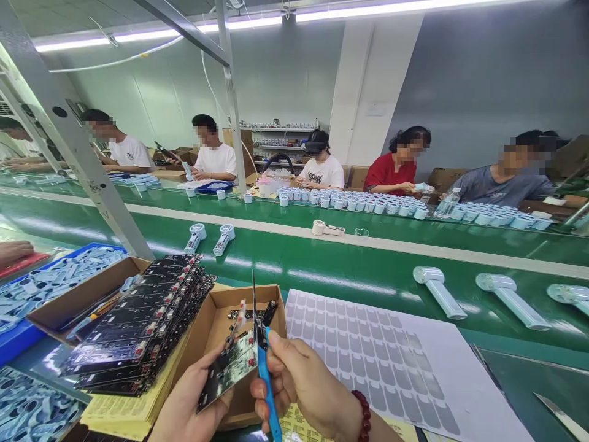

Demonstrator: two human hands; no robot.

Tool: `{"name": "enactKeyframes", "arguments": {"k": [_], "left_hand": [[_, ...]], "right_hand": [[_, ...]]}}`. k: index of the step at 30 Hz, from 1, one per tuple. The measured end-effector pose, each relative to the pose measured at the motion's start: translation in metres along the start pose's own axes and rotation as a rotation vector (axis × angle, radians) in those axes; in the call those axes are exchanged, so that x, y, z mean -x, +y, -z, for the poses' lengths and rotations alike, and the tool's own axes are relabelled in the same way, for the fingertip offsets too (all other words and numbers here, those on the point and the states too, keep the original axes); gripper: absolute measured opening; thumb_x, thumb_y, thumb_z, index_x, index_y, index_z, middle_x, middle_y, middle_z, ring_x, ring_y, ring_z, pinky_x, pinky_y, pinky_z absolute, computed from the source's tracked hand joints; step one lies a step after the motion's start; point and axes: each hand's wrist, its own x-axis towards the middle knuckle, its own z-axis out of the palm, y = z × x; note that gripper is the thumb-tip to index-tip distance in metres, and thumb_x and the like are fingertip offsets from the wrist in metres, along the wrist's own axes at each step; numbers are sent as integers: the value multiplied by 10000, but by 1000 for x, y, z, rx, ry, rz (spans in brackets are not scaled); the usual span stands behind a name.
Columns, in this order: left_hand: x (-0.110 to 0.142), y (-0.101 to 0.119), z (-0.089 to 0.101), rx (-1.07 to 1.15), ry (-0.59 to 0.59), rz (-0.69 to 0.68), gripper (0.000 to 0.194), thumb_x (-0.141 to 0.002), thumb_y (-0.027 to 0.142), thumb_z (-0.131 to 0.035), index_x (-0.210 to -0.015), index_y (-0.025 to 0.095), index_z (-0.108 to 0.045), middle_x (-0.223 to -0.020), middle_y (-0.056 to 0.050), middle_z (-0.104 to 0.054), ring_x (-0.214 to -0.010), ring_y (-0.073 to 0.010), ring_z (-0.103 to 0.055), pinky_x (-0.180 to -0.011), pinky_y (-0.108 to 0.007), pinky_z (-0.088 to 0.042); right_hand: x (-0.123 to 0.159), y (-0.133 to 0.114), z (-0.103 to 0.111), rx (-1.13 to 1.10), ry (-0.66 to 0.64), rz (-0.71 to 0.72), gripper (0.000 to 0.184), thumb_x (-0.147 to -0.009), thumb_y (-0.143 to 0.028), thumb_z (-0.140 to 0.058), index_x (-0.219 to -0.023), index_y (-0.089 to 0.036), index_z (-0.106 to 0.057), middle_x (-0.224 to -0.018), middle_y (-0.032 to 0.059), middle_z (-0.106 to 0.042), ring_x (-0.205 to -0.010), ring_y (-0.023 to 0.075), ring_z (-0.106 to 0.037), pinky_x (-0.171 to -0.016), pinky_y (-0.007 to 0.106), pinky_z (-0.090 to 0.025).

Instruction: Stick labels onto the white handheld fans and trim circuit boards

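Note:
My left hand (196,393) grips a black circuit board panel (230,368) with small red parts along one edge. Blue-handled scissors (265,374) are in my right hand (299,374), their dark blades pointing up against the panel's right edge. Both hands are over a cardboard box (211,307), where small narrow circuit boards (248,314) lie. Left of the box rises a tall stack of black circuit board panels (138,319), resting on yellow printed sheets (124,408).
A sheet of grey stickers (359,350) lies right of the box. Light-blue plastic parts fill a blue tray (103,247). White-and-blue device housings (439,291) stand on the green conveyor belt (359,270). A blade (561,417) lies far right. Several co-workers sit across; a person's hand (16,252) shows far left.

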Motion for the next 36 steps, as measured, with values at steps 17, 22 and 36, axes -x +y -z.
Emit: {"name": "enactKeyframes", "arguments": {"k": [17, 22, 36], "left_hand": [[2, -1, 14, -217, -146, -392, 90, -780, 169, -747, -751, 189, -664, -571, -6, -636, -433, -137, -594, -371, -190, -491], [8, 3, 10, -166, -56, -392, 122, -795, 79, -662, -721, 174, -642, -573, -30, -659, -476, -196, -642, -425, -262, -564], [7, 3, 2, 25, -124, 32, 197, -960, 113, -476, -1083, 76, -625, -831, -137, -752, -600, -188, -734, -500, -229, -600]], "right_hand": [[26, -22, 5, 595, 114, 45, 704, -836, -882, -339, -697, -208, -488, -774, 79, -677, -701, 192, -663, -596, 284, -486], [41, -20, -5, 919, 232, 64, 601, -1005, -640, -273, -737, -209, -596, -745, 65, -688, -720, 196, -649, -682, 313, -455], [34, -6, -8, 471, 215, 174, 747, -812, -922, -320, -665, -207, -478, -624, 8, -548, -543, 127, -548, -558, 257, -455]]}}
